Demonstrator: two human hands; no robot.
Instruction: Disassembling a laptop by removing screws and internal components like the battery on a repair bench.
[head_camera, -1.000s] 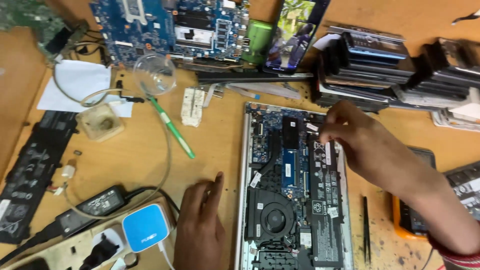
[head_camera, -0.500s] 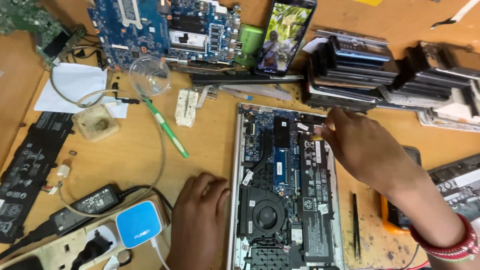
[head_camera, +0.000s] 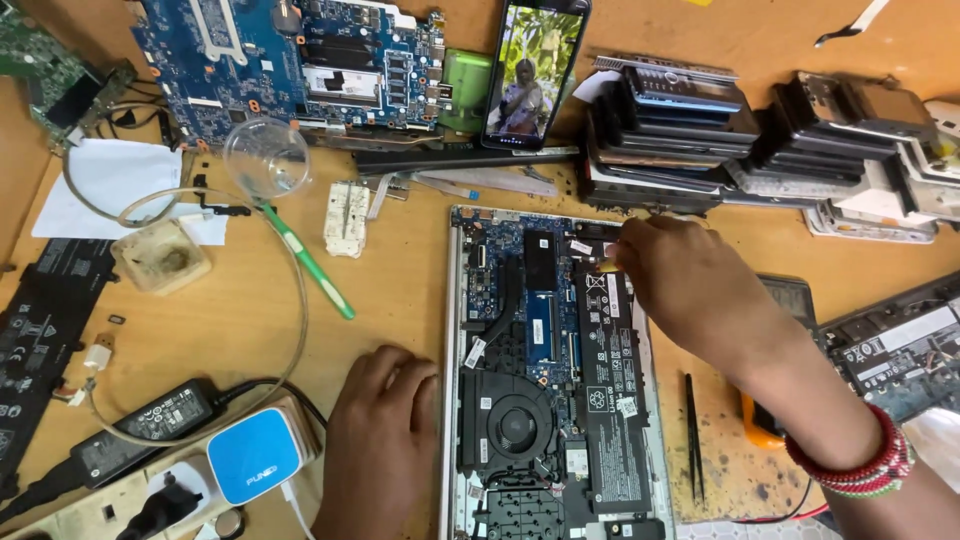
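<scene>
Since the earlier frame, right hand (head_camera: 690, 290) shifts slightly along the opened laptop (head_camera: 552, 380), fingertips pinching at the battery (head_camera: 612, 390) top. Left hand (head_camera: 380, 440) rests flat, released, steadying its left edge mid-table.

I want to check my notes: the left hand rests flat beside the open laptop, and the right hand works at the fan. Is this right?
Not quite. The head view shows the right hand at the top of the battery, near the laptop's upper edge, not at the fan. The left hand does rest flat beside the laptop.
</scene>
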